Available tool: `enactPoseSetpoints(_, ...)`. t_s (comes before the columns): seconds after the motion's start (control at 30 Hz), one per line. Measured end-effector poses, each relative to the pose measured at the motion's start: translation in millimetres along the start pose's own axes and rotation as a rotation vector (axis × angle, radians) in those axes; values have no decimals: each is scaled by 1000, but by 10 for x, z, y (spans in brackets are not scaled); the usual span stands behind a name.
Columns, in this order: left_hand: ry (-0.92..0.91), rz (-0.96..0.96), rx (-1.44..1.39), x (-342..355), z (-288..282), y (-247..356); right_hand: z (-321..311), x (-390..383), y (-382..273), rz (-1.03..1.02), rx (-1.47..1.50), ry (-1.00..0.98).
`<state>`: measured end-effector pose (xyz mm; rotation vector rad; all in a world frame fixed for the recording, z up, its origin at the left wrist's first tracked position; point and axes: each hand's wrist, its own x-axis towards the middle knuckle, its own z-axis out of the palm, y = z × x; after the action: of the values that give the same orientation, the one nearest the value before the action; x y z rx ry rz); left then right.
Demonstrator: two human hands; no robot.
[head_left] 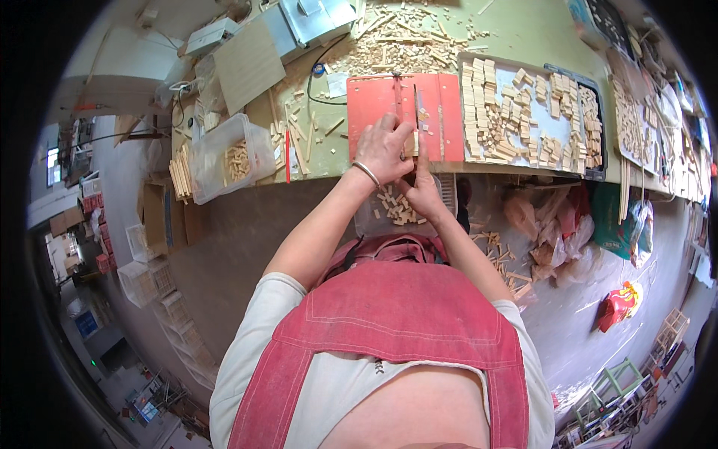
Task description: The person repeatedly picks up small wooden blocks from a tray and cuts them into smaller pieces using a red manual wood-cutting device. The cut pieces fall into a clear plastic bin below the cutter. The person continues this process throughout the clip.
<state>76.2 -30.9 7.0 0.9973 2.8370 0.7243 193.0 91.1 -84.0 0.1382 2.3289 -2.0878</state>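
Both of my hands are over the near edge of a red board (366,97) set on the green bench. My left hand (383,150), with a bangle at the wrist, has its fingers bent over a small wooden block (412,144). From the right side, the fingers of my right hand (425,191) press against the same block. A dark slit with a thin upright strip, apparently a saw blade (416,105), runs up the board just beyond my fingertips. Below my hands, a clear bin (364,221) holds loose wooden pieces. My fingers partly hide the block.
To the right stands a tray (532,127) of small wooden blocks. Wood offcuts (404,45) heap behind the board. At left are a clear plastic box (262,153), a red stick (288,157) and wooden strips (181,170). Plastic bags (561,224) lie under the bench at right.
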Motion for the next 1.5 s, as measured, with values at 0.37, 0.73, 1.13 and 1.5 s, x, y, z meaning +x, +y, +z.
enactPoseSetpoints(0.37, -15, -107, -80, 58, 85, 12, -89, -53, -152, 188, -131, 90)
enactPoseSetpoints(0.73, -3, -119, 5, 280, 16, -33, -481, -580, -278, 220, -159, 266)
enactPoseSetpoints(1.13, 4, -159, -14, 533, 74, -192, -577, -787, -211, 214, -41, 326)
enactPoseSetpoints(1.5, 24, -118, 22, 708, 2, -327, -576, -875, -244, 257, 13, 331)
